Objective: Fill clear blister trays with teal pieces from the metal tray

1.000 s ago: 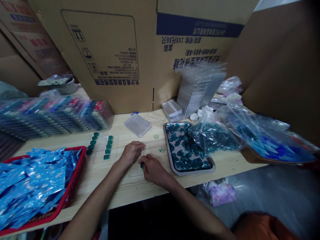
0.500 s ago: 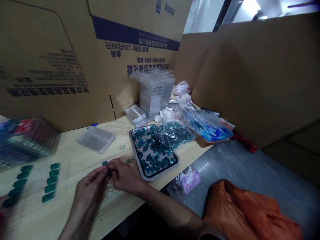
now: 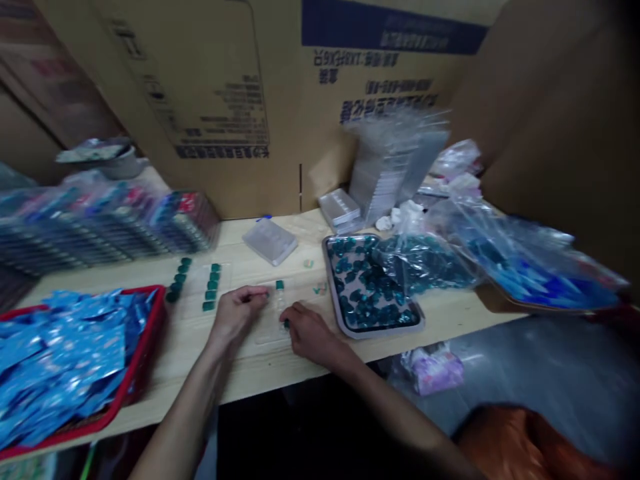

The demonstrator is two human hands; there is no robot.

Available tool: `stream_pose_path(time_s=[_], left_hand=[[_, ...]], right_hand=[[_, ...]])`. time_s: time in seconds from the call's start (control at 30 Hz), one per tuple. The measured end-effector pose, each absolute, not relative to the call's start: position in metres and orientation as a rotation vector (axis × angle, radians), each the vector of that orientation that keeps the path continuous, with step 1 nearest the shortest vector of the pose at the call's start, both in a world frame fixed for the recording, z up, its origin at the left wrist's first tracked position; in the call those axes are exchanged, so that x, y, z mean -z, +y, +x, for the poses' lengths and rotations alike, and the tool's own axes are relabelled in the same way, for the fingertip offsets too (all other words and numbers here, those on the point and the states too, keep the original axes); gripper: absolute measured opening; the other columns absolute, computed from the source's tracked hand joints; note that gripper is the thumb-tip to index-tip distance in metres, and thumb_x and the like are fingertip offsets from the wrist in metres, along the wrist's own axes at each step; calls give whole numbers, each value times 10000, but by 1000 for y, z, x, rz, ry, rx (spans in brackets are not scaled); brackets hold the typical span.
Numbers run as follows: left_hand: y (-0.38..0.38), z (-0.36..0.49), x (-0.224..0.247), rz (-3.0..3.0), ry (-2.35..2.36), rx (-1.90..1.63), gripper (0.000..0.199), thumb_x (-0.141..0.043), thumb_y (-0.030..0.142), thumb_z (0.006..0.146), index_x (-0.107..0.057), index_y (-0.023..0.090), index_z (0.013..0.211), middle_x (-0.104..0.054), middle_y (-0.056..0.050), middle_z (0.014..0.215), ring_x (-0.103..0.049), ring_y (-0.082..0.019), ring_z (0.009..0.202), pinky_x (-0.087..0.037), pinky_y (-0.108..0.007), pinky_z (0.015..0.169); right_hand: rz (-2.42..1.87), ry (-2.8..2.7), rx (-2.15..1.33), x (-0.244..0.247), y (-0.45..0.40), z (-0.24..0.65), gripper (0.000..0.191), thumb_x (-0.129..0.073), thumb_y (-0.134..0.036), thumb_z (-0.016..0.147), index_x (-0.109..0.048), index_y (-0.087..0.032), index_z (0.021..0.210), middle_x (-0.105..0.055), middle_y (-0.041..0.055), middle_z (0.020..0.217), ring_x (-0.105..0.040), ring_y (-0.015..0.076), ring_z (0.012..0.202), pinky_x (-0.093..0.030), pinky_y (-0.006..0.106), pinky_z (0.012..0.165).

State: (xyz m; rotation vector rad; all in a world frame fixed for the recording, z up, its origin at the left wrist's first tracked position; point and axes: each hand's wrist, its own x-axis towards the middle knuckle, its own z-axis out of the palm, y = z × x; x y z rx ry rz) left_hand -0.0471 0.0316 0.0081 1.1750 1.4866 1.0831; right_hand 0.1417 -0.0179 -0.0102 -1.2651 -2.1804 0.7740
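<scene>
- The clear blister tray (image 3: pixel 270 333) lies flat near the front edge of the tabletop (image 3: pixel 190 363), about midway along it, between the 2 hands.
- The right hand (image 3: pixel 313 337) is curled, its fingertips closed on a small dark green piece (image 3: pixel 286 324) at the tray's near end.
- The left hand (image 3: pixel 239 313) is loosely curled just left of the tray, fingers turned toward it; whether it holds anything is hidden.
- A 2nd green piece (image 3: pixel 279 285) sits at the tray's far end.
- The tray looks thin and light, so steadying it with 1 hand while pressing straight down would likely keep it from sliding.
- Further left, a filled clear tray (image 3: pixel 210 288) holds 2 rows of green pieces.
- To the right, a metal tray (image 3: pixel 345 320) is heaped with teal pieces (image 3: pixel 367 287), and a plastic bag of teal pieces (image 3: pixel 425 263) crowds its far side.
- A red basket (image 3: pixel 150 333) of blue foil sachets (image 3: pixel 65 353) fills the front left corner.
- Stacked filled trays (image 3: pixel 100 227) line the back left edge, near a grey plastic box (image 3: pixel 270 241).
</scene>
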Motion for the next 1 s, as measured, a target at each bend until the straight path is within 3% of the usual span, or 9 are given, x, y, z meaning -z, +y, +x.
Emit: stream_pose_path(time_s=[0.23,0.4,0.57,0.73,0.87,1.0], left_hand=[[49,-47,15,1380,1324,-1058,309,-816,366,610,-765,164,839,-765,-82,880,-677,-197,772,-511,-306,731],[55,-41,27,1729,1282,-1088,105,-738,282,717,-760,197,776,-742,-67,847,-673,-203,807,-516,-331,780],[51,-40,31,1996,1204,-1092,82,-625,197,811,-700,187,779,-722,-90,1020,-669,-203,973,-515,-322,842],[56,-37,27,2178,1194,-957,177,-558,98,785,-680,191,874,-676,-23,841,-623,-133,726,-479,-239,677],[58,-38,23,2224,1075,-886,276,-531,91,799,-701,195,989,-685,-57,981,-642,-153,859,-486,-250,740],[52,-42,29,2031,1237,-892,237,-596,180,804,-714,190,1009,-675,-20,804,-609,-142,708,-468,-244,672]], right_hand=[[-1248,-2195,-753,18,-15,137,338,-475,9,802,-596,-181,1053,-586,57,997,-576,175,934,-443,279,857],[-1244,-2167,-744,22,-14,136,321,-470,6,807,-597,-183,1033,-594,56,978,-581,178,923,-446,287,852],[-1238,-2148,-723,24,-13,136,322,-474,14,784,-594,-176,1015,-596,60,968,-580,185,915,-449,292,833],[-1228,-2165,-719,24,-9,136,305,-488,12,776,-603,-168,994,-601,64,941,-586,188,905,-454,295,833],[-1231,-2181,-729,23,-7,137,314,-488,17,771,-613,-154,1001,-613,77,947,-597,197,929,-458,304,855],[-1211,-2208,-763,19,-2,140,303,-494,14,775,-628,-153,989,-620,71,925,-606,186,895,-462,294,855]])
